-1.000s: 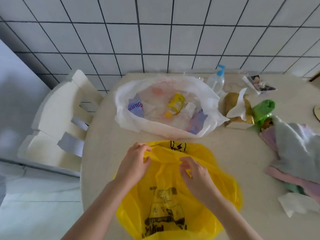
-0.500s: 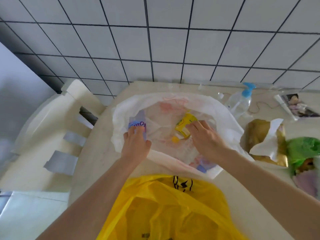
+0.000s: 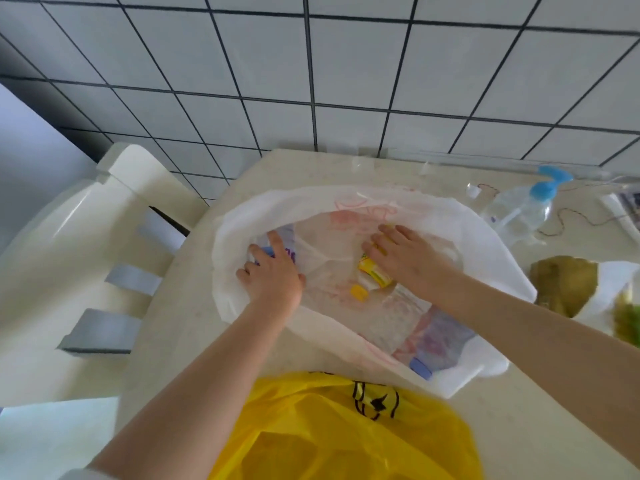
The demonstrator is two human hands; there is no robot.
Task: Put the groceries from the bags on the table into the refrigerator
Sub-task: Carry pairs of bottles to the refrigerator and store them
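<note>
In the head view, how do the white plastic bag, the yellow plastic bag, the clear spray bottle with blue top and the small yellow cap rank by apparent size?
1. White plastic bag
2. Yellow plastic bag, cut off by the frame and nearer the camera, so its rank is unsure
3. Clear spray bottle with blue top
4. Small yellow cap

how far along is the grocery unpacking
Nothing looks done yet. Both hands are in the white bag: left hand on a blue-labelled pack, right hand on the yellow bottle. The yellow bag is still full, and no fridge is in view.
</note>
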